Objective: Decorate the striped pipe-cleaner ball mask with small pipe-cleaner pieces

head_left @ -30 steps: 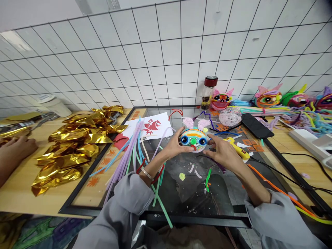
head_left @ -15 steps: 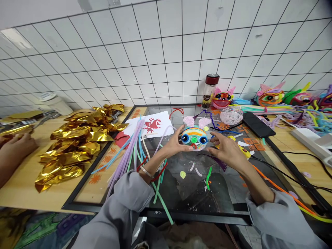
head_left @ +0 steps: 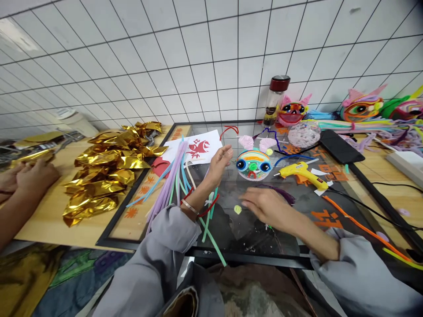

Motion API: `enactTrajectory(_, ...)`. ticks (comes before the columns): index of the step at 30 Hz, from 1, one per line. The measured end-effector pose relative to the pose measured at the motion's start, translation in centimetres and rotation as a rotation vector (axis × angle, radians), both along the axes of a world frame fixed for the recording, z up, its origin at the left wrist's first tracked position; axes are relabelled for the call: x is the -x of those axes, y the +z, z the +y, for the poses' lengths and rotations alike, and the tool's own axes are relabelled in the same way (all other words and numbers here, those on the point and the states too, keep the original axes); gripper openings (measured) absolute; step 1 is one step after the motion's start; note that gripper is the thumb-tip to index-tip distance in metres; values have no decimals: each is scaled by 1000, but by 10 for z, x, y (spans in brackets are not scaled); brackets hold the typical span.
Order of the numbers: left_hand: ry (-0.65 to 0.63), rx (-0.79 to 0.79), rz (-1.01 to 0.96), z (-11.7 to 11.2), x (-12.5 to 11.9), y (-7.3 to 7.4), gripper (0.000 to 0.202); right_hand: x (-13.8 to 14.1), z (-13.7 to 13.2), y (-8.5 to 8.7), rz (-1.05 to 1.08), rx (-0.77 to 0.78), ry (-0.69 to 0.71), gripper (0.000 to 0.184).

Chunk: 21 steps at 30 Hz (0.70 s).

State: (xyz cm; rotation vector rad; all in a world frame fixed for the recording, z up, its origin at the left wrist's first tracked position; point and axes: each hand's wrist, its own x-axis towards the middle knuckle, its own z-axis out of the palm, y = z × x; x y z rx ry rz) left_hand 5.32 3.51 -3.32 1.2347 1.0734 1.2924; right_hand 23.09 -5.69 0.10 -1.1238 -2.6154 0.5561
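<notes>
A pipe-cleaner animal face (head_left: 254,165) with pink ears, blue-rimmed eyes and a green nose lies on the glass tabletop, touched by neither hand. My left hand (head_left: 218,166) is raised just left of it, fingers extended and holding nothing. Nearer to me, my right hand (head_left: 264,203) hovers low over the glass, its fingers stretched leftward. A small yellow-green coil (head_left: 237,209) lies just beyond those fingertips. To the right, a yellow glue gun (head_left: 306,173) rests beside paper scraps. Lilac, blue and green pipe cleaners (head_left: 172,178) lie left of my left forearm.
Crumpled gold foil (head_left: 105,171) covers the left side, with another person's hands (head_left: 36,176) beyond it. A glass bottle (head_left: 276,101), finished faces (head_left: 292,110), a white ball (head_left: 304,134) and a black phone (head_left: 342,145) stand or lie at the back right.
Both hands have let go of the animal face, which stays on the glass. My left hand has drawn off leftward; my right has come down nearer me, towards the yellow-green coil.
</notes>
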Motion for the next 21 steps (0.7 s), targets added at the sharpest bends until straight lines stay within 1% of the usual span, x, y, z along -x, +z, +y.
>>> enactTrajectory(2,80,-44,15,1,0,0,45,12,-6,-7,-201,-87,-56,27)
enactTrajectory(4,161,-115,43,1,0,0,40,19,-10,-14,-275,-113,-26,25)
enactTrajectory(7,264,-249,81,-1,0,2,32,23,-13,-21,-302,-116,5,19)
enactTrajectory(9,296,-321,97,-5,-1,4,29,23,-14,-24,-277,-106,10,15)
enactTrajectory(11,313,-373,117,-9,-2,7,25,22,-15,-25,-207,-70,6,10)
enactTrajectory(13,328,-418,137,-14,-3,10,23,19,-14,-25,-81,-3,-16,8)
enactTrajectory(15,337,-477,170,-19,-5,12,20,14,-10,-22,144,82,-65,11)
enactTrajectory(18,309,-588,200,-30,-8,15,16,6,-2,-16,632,210,-216,14)
enactTrajectory(20,263,-649,212,-38,-11,17,15,1,3,-10,941,338,-328,20)
enactTrajectory(21,241,-671,235,-42,-13,18,14,0,4,-7,1062,408,-370,23)
